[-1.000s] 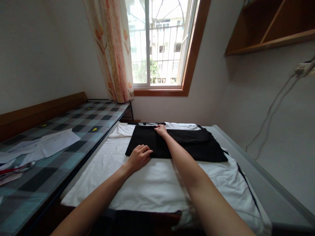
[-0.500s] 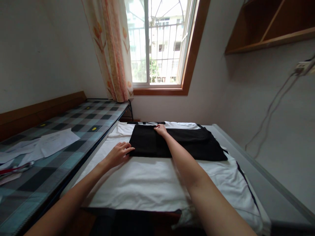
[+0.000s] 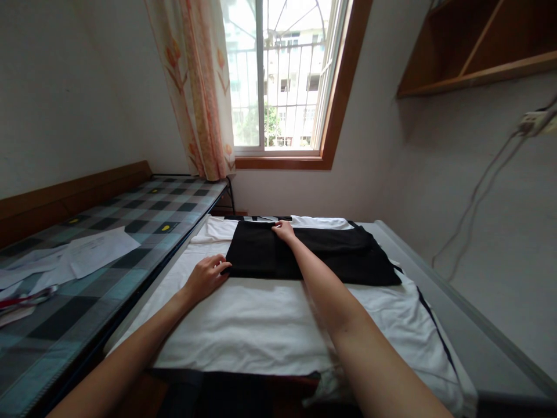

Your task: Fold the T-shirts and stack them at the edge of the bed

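A folded black garment [image 3: 265, 252] lies flat across a white cloth [image 3: 248, 325]; its exact kind does not show. At the garment's near left corner is my left hand [image 3: 206, 277], fingers curled and closed on the edge there. My right hand [image 3: 284, 231] reaches over the garment and pinches its far edge, left of the middle. My right forearm crosses the black fabric and hides part of it.
On the left stands a bed with a checked mattress [image 3: 126, 290], and papers [image 3: 93, 255] lie on it. Ahead are a curtain [image 3: 209, 116] and a barred window [image 3: 291, 87]. A wooden shelf [image 3: 474, 72] and hanging cables [image 3: 472, 203] are on the right wall.
My left hand has shifted slightly left and down at the garment's corner, its fingers more curled. My right hand stays in place on the far edge.
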Available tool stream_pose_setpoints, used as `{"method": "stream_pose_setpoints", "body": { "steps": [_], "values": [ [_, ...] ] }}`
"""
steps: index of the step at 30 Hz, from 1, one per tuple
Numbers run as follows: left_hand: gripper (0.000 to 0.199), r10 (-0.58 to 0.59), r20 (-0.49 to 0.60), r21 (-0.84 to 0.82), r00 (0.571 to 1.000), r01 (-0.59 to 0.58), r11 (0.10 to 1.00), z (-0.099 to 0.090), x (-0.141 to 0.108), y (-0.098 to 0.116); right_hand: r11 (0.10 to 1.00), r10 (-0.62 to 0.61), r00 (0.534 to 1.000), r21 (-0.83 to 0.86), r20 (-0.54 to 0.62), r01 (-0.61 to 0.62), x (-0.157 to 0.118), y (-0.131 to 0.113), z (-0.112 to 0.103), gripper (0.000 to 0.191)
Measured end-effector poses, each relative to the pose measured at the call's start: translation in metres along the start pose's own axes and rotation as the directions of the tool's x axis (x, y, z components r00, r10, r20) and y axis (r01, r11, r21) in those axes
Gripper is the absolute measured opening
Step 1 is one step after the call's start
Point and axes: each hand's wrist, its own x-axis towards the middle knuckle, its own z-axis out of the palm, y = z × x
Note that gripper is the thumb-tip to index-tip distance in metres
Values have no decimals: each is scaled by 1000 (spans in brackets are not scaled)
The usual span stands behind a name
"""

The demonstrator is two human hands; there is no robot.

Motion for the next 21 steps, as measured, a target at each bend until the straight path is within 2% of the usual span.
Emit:
{"method": "stream_pose_setpoints", "body": {
  "steps": [4,9,14,21],
  "values": [
    [17,15,-17,-20,1000,-16,1000,0,-2,0,1000,0,1000,-12,-4,0,-1,-1,1,27],
    [16,69,-38,43,997,-67,997,1,-5,0,1000,-4,1000,-29,-3,4,-1,-2,2,25],
    [16,62,-33,56,998,-60,997,2,-5,-1,999,-7,1000,-52,-4,7,-2,-2,2,23],
    [18,18,-4,-11,1000,-19,1000,1,-1,1,995,-45,999,-87,-5,45,-8,-7,-3,25]
  ]
}}
